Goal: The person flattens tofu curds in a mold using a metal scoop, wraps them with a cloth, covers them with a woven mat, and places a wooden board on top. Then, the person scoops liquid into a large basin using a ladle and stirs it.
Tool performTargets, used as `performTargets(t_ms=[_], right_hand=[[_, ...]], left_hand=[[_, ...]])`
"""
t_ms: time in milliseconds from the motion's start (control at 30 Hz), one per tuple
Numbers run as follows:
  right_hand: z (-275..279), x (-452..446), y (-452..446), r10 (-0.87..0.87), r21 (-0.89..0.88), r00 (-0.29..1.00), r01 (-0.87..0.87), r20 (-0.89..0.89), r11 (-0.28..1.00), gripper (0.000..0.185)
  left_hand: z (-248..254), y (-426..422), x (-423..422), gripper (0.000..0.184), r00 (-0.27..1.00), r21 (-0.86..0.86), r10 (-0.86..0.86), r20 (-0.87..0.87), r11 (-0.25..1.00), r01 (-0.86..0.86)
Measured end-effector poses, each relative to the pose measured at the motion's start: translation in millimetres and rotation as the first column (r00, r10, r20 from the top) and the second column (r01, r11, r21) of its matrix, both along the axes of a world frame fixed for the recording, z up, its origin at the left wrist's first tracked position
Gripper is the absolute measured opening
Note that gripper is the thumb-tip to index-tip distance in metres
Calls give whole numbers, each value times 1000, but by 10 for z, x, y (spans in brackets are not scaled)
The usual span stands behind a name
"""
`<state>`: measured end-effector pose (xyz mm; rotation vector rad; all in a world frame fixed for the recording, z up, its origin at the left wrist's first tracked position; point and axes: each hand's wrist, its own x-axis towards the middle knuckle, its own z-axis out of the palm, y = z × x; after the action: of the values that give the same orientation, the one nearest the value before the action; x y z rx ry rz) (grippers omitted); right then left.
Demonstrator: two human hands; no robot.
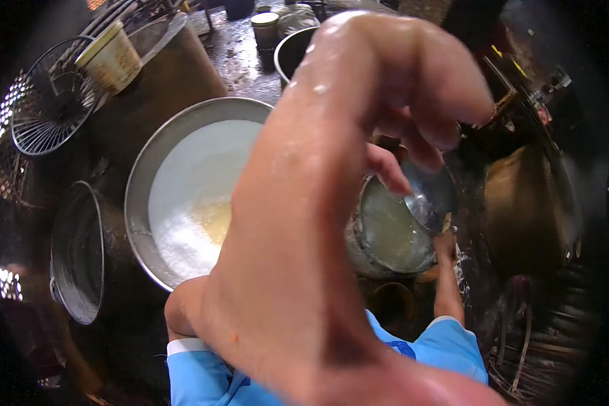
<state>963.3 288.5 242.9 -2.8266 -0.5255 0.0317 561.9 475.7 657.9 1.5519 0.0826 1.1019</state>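
My left hand (pixel 304 169) is raised very close to the camera and fills the middle of the view. Its wet fingers curl over in a wide C-shape, apart, with nothing visible between them. Lower at the right, my right hand (pixel 445 245) is wrapped around the short light handle of a shiny metal scoop (pixel 432 193). The scoop is tilted over a round pot (pixel 367 254) of cloudy, pale liquid. Left of centre stands a wide metal basin (pixel 137 210) with white, frothy liquid and a yellowish patch, partly hidden behind my left hand.
An open metal tub (pixel 91 298) stands at the left. Behind are a wire basket (pixel 54 111), a stained plastic bucket (pixel 111 61) and a large brown drum (pixel 162 88). A dark-rimmed container (pixel 287 54) and a can (pixel 265 24) sit farther back. At the right stands another brown vessel (pixel 524 210).
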Motion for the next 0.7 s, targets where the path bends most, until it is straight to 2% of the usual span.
performTargets(t_ms=[33, 100, 167, 233, 300, 367, 467, 500, 533, 567, 700], right_hand=[[231, -145, 20, 24, -34, 999, -26, -48, 999, 25], [-1318, 649, -280, 186, 31, 981, -188, 61, 982, 26], [-1423, 534, -216, 180, 75, 982, -175, -56, 982, 29], [-1711, 328, -132, -9, 73, 913, 43, -409, 996, 32], [-1772, -32, 92, -266, 4, 695, 361, -668, 932, 26], [-2586, -143, 44, -36, 233, 531, 429, -846, 873, 13], [-2603, -471, 244, -173, 34, 231, 686, -957, 727, 7], [-2606, -508, 217, 111, 272, 402, 369, -909, 889, 19], [-2726, -520, 117, 420, 467, 454, -9, -786, 884, 35], [-2851, -519, 54, 697, 584, 375, -382, -610, 716, 51], [-3235, -419, 53, 657, 444, 372, -514, -656, 734, 32]], left_hand=[[32, -43, 154, 93, 999, 16, -32, -15, 999, 32], [68, -128, 416, 93, 995, 37, -76, -58, 996, 78], [100, -200, 629, 92, 990, 54, -100, -97, 993, 106], [112, -265, 786, 91, 983, 74, -112, -144, 990, 123], [94, -324, 875, 91, 977, 94, -107, -185, 988, 126], [61, -378, 929, 90, 971, 115, -95, -222, 986, 122], [29, -471, 1002, 89, 960, 132, -67, -272, 985, 107], [0, -514, 1008, 89, 957, 137, -55, -284, 986, 98], [-20, -544, 967, 89, 955, 132, -36, -294, 988, 78], [-46, -591, 949, 88, 952, 135, -20, -304, 989, 63], [-122, -797, 932, 87, 947, 125, -14, -320, 990, 57]])
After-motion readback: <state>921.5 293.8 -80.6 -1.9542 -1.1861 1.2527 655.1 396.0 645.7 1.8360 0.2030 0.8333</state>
